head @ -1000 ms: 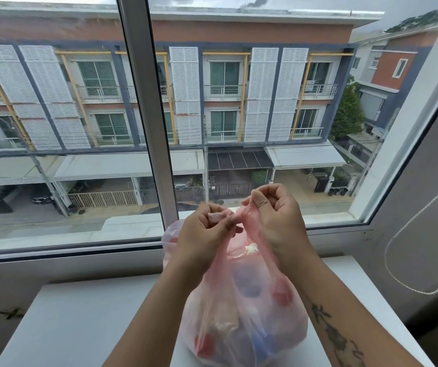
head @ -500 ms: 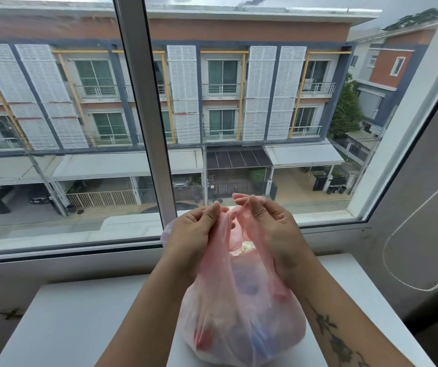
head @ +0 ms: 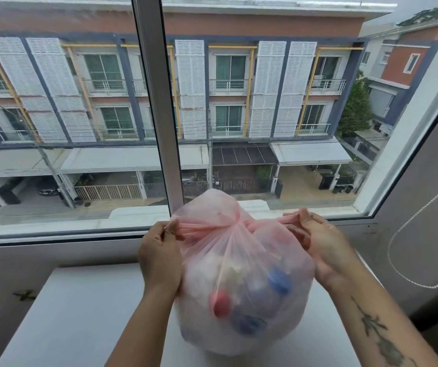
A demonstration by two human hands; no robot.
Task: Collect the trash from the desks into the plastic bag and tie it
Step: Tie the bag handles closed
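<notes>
Head view: trash is bagged and the knot is going tight, so the task is nearly done.
Pink plastic bag (head: pixel 244 300) sits full on the white counter (head: pixel 80 327) by the window (head: pixel 154 102); red & blue round bits show thru the film. Left hand (head: pixel 159 250) & right hand (head: pixel 321 245) are apart, each pinching a handle end, pulled to opp. sides w/ a cinched twist (head: pixel 241 221) btwn them. Left to do, prob.: snug it, maybe a 2nd knot. Beaded blind cord (head: pixel 389 250) hangs at right, well apart from the bag; nothing seems to block the hands.
</notes>
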